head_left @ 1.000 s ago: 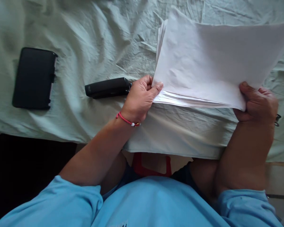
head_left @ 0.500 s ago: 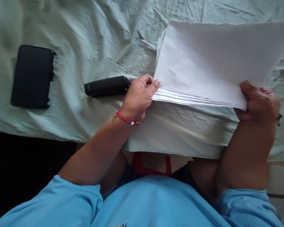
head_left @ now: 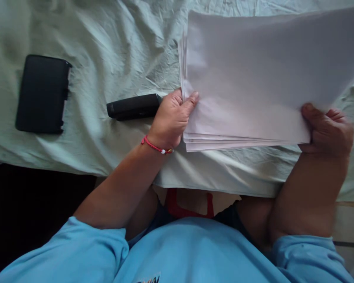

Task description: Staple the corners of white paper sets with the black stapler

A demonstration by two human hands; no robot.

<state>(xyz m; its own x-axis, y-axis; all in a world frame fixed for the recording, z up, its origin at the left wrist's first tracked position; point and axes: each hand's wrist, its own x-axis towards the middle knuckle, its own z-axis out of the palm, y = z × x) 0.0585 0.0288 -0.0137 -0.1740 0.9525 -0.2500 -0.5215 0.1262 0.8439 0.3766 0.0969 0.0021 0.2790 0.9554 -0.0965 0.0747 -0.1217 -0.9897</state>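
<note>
A stack of white paper sheets (head_left: 253,74) is held between both hands above a table covered in pale green cloth (head_left: 120,51). My left hand (head_left: 172,120), with a red cord bracelet at the wrist, grips the stack's left edge, thumb on top. My right hand (head_left: 327,131) grips the near right corner. The sheets sit roughly squared, their near edges showing as thin layers. A black stapler (head_left: 134,107) lies on the cloth just left of my left hand.
A black rectangular case (head_left: 41,94) lies on the cloth at the left. The table's near edge runs across the middle of the view, with my blue shirt and lap below. A red item (head_left: 188,204) shows under the table edge.
The stack has swung from a tilt to nearly square with the table edge and shifted left and toward me. Both hands kept their grip on it.
</note>
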